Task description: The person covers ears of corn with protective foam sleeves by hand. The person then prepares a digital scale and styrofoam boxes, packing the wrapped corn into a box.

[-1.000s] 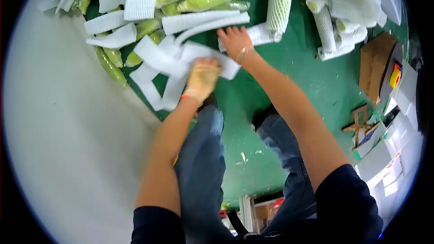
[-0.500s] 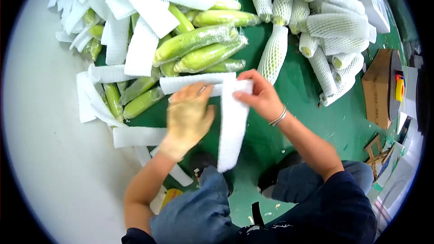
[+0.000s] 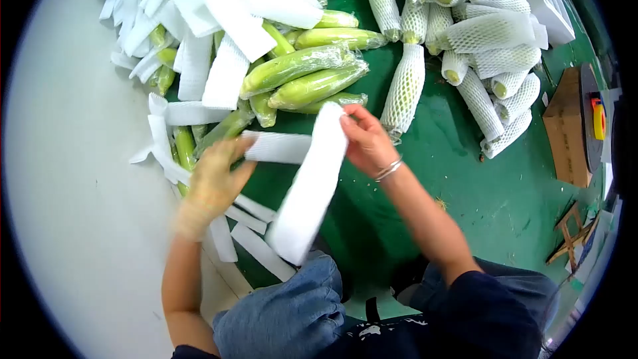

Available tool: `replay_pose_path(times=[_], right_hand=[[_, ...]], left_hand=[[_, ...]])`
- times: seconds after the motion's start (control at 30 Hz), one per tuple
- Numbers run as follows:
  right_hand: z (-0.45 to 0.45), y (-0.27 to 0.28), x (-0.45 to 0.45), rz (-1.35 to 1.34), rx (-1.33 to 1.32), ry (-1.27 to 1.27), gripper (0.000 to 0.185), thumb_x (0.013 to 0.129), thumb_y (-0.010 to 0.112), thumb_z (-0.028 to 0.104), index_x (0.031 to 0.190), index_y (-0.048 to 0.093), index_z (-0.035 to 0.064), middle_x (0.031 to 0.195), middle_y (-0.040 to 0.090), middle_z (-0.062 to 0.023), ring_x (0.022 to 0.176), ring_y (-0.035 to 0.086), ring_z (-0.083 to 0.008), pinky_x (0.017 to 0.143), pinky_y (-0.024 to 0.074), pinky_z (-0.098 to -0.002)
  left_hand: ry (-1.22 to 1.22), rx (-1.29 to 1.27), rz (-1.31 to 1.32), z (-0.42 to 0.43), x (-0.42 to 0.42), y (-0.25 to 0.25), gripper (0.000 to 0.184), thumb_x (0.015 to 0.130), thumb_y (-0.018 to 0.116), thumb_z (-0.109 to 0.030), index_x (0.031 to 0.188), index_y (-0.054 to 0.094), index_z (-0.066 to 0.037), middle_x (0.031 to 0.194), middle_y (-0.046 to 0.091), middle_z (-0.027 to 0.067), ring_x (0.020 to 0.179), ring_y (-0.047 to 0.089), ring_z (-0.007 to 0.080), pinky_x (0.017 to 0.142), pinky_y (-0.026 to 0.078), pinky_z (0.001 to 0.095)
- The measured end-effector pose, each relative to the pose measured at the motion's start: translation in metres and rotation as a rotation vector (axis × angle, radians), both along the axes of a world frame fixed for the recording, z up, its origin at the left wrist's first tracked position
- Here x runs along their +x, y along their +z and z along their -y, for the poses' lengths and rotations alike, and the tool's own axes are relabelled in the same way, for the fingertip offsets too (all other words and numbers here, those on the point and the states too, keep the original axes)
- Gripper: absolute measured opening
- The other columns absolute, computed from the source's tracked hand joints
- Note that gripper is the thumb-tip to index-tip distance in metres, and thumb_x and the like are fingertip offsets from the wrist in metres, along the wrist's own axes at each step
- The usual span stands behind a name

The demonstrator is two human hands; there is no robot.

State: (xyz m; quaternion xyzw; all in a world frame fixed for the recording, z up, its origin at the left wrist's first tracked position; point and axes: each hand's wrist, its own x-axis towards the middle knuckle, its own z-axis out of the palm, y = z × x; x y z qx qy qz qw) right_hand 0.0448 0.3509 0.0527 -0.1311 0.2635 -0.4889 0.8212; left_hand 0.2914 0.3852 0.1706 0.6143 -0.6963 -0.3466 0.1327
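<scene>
My right hand [image 3: 367, 141] pinches the upper end of a flattened white foam sleeve [image 3: 309, 189], which hangs down toward my knee. Slightly blurred, my left hand [image 3: 216, 176] has its fingertips closed at the left end of a second white foam sleeve [image 3: 279, 148]. That second sleeve runs rightward behind the hanging one, so its right end is hidden. Just beyond my hands lie green ears of corn [image 3: 319, 84] wrapped in clear film. More loose foam sleeves [image 3: 226, 73] lie across the pile.
Foam-netted corn [image 3: 404, 90] is heaped at the upper right beside a white box [image 3: 541, 0]. A cardboard box [image 3: 568, 126] with a yellow-and-red tool [image 3: 598, 118] stands far right. A pale wall or panel [image 3: 80, 179] borders the left. Green floor [image 3: 412, 206] lies below.
My left hand has moved left and down, to the end of the second sleeve. The sleeve in my right hand has swung so its lower end points further left. The view has shifted slightly.
</scene>
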Motion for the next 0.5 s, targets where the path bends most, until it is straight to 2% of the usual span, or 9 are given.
replay_pose_path(times=[0.03,0.1,0.17,0.23,0.27,0.3,0.37,0.43,0.5], right_hand=[[-0.001,0.005,0.018,0.089,0.047,-0.002,0.014,0.088,0.058,0.008,0.101,0.054,0.0073,0.092,0.061,-0.0016,0.084,0.058,-0.0103,0.077,0.0470,-0.0252],[0.004,-0.005,0.050,-0.197,-0.006,-0.003,0.016,0.087,0.062,0.014,0.098,0.054,0.0063,0.090,0.061,-0.0029,0.077,0.058,-0.0118,0.067,0.0484,-0.0248],[0.010,0.005,0.068,-0.039,0.131,-0.141,0.020,0.084,0.066,0.019,0.093,0.053,0.0068,0.084,0.060,-0.0026,0.071,0.057,-0.0125,0.061,0.0464,-0.0247],[0.027,-0.031,0.061,-0.416,-0.330,-0.236,0.019,0.085,0.064,0.020,0.093,0.053,0.0065,0.083,0.060,-0.0043,0.073,0.058,-0.0159,0.063,0.0473,-0.0280],[0.036,-0.050,0.058,-0.602,-0.516,-0.333,0.019,0.085,0.063,0.021,0.093,0.053,0.0064,0.083,0.060,-0.0052,0.074,0.058,-0.0176,0.064,0.0478,-0.0297],[0.037,-0.033,0.055,-0.294,-0.212,-0.395,0.018,0.087,0.059,0.020,0.095,0.054,0.0049,0.085,0.061,-0.0071,0.078,0.060,-0.0196,0.069,0.0493,-0.0320],[0.042,-0.014,0.049,0.151,0.189,-0.504,0.016,0.090,0.051,0.016,0.095,0.055,0.0023,0.087,0.062,-0.0095,0.079,0.062,-0.0212,0.075,0.0513,-0.0348],[0.043,-0.018,0.062,0.194,0.347,-0.391,0.014,0.089,0.054,0.017,0.091,0.054,0.0029,0.086,0.062,-0.0086,0.076,0.061,-0.0192,0.072,0.0508,-0.0332],[0.035,-0.040,0.086,-0.142,0.353,-0.306,0.030,0.085,0.065,0.026,0.094,0.055,-0.0004,0.083,0.063,-0.0075,0.072,0.061,-0.0159,0.064,0.0497,-0.0307]], left_hand=[[0.147,-0.141,-0.288,0.010,-0.023,-0.004,0.028,0.077,0.055,0.001,0.105,0.059,-0.002,0.112,0.058,0.0193,0.105,0.055,0.0329,0.092,0.042,0.0369],[-0.443,-0.549,0.090,0.032,-0.034,-0.028,0.027,0.085,0.047,0.004,0.111,0.054,0.002,0.112,0.058,0.0170,0.107,0.054,0.0278,0.091,0.042,0.0341],[-0.146,-0.171,-0.260,0.030,-0.057,-0.043,0.026,0.085,0.052,-0.002,0.110,0.054,0.003,0.114,0.057,0.0144,0.107,0.054,0.0262,0.091,0.042,0.0335],[0.291,0.112,-0.846,0.040,-0.067,-0.065,0.029,0.081,0.057,-0.005,0.109,0.054,0.002,0.112,0.057,0.0139,0.105,0.054,0.0249,0.088,0.043,0.0327],[0.348,0.056,-1.132,0.054,-0.074,-0.082,0.033,0.077,0.061,-0.007,0.109,0.054,0.000,0.102,0.058,0.0140,0.098,0.055,0.0244,0.084,0.044,0.0306],[0.345,0.058,-1.133,0.069,-0.069,-0.088,0.033,0.077,0.061,-0.007,0.109,0.054,0.000,0.102,0.058,0.0140,0.098,0.055,0.0244,0.084,0.044,0.0306],[-0.066,-0.931,-0.026,0.089,-0.055,-0.095,0.023,0.081,0.059,-0.007,0.101,0.051,0.000,0.088,0.055,0.0108,0.087,0.054,0.0193,0.077,0.044,0.0307],[0.292,-0.502,-0.307,0.106,-0.062,-0.096,0.017,0.081,0.059,-0.007,0.090,0.046,-0.002,0.079,0.050,0.0100,0.076,0.051,0.0219,0.071,0.043,0.0328],[0.263,-0.716,0.013,0.104,-0.063,-0.119,0.019,0.083,0.060,-0.013,0.086,0.044,-0.003,0.076,0.049,0.0120,0.069,0.052,0.0286,0.067,0.044,0.0355]])
